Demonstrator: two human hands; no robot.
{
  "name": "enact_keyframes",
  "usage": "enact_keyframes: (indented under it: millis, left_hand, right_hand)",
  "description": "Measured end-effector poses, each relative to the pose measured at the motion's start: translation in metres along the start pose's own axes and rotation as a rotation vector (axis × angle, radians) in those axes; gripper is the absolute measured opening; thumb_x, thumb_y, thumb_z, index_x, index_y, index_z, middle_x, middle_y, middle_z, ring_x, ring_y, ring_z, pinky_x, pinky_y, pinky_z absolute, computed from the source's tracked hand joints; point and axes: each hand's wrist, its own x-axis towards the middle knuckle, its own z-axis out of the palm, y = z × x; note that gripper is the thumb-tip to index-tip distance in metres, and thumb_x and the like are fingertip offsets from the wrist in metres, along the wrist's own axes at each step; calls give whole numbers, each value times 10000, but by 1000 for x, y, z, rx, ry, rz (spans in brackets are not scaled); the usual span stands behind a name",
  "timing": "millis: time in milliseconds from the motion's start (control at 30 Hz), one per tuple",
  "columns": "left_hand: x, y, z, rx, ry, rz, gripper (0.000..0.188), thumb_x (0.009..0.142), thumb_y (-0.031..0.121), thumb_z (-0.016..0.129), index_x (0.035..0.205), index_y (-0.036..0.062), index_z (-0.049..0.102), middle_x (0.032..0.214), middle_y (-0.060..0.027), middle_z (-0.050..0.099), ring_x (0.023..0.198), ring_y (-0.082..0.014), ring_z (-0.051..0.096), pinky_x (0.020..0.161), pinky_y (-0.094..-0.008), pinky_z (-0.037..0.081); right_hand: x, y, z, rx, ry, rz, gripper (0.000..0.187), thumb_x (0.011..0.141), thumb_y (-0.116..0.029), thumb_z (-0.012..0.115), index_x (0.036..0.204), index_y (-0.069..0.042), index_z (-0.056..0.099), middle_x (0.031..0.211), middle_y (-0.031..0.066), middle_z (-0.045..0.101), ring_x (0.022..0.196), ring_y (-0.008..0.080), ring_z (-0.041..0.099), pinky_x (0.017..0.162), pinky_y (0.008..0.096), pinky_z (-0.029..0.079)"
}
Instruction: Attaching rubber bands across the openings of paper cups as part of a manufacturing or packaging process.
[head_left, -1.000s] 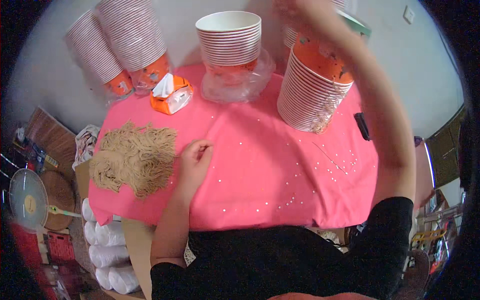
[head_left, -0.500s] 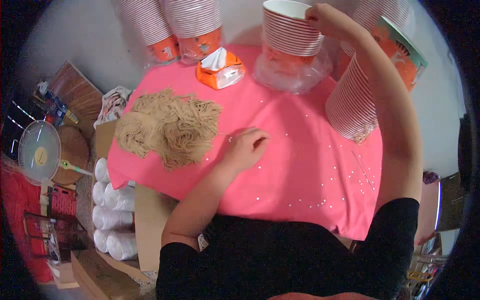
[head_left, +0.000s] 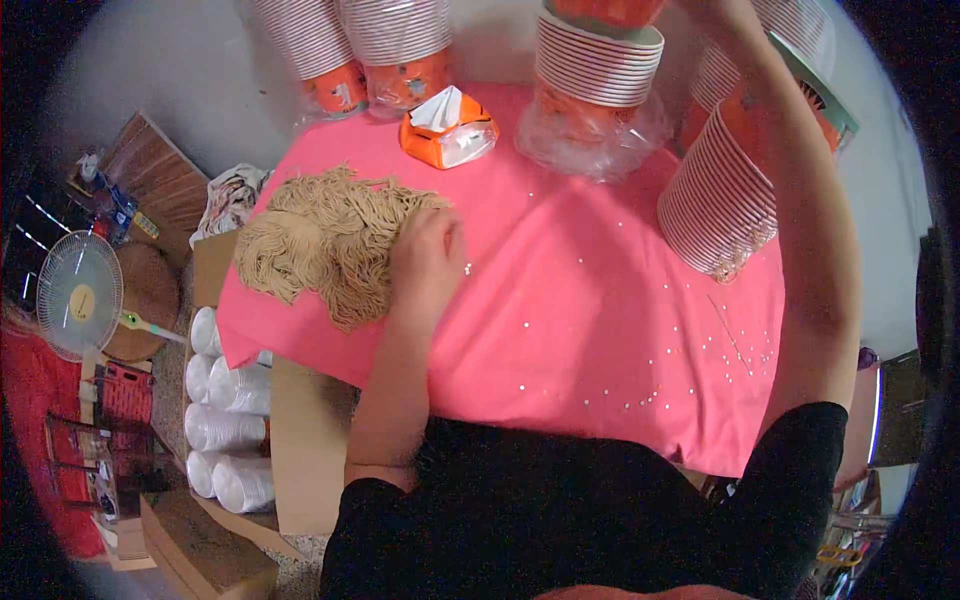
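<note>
My right hand [head_left: 715,12], partly cut off by the top edge, grips the rim of an orange paper bucket [head_left: 605,10]. That bucket is lifted just above a stack of white-rimmed paper buckets [head_left: 598,65] standing in crumpled clear plastic. My left hand [head_left: 428,260] rests at the right edge of a heap of beige yarn [head_left: 340,240]. Its fingers are curled in, and what they hold, if anything, is hidden. Another bucket stack [head_left: 715,195] leans at the right, beside my right forearm, with some beige strands near its lower end.
A pink cloth [head_left: 560,270] covers the table, dotted with small white beads [head_left: 650,375] and a long thin needle-like rod [head_left: 732,335]. An orange tissue pack [head_left: 448,128] sits behind the yarn. Wrapped bucket stacks [head_left: 405,50] stand at back left. White-wrapped rolls [head_left: 228,428] and a fan [head_left: 82,287] are further left.
My right hand has pulled a bucket up off the stack. My left hand has moved left, from the bare cloth to the yarn's edge. The view has shifted slightly.
</note>
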Motion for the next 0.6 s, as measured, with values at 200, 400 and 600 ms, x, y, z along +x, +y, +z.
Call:
enact_keyframes:
  millis: [200,400,600]
  left_hand:
    - [-13,-8,-5,240,-257,-10,95,821,99,637,860,17,664,1010,-160,644,1024,-340,593,894,-436,493]
    - [-13,-5,3,346,-276,-29,107,784,98,668,836,5,661,976,-178,632,999,-359,585,872,-465,478]
    - [-9,8,7,173,-27,28,123,797,114,671,870,30,618,1009,-152,617,1030,-335,575,903,-460,449]
  right_hand:
    - [-44,-36,-50,316,62,-47,174,840,-116,741,972,-35,660,934,148,725,794,273,706,700,349,564]
    - [-132,-46,-42,697,-507,14,280,830,-32,732,1077,-14,602,940,-3,609,911,89,598,804,266,500]
    - [-184,-32,-12,924,-618,176,213,812,-4,734,967,-21,589,929,-6,602,907,83,582,818,256,489]
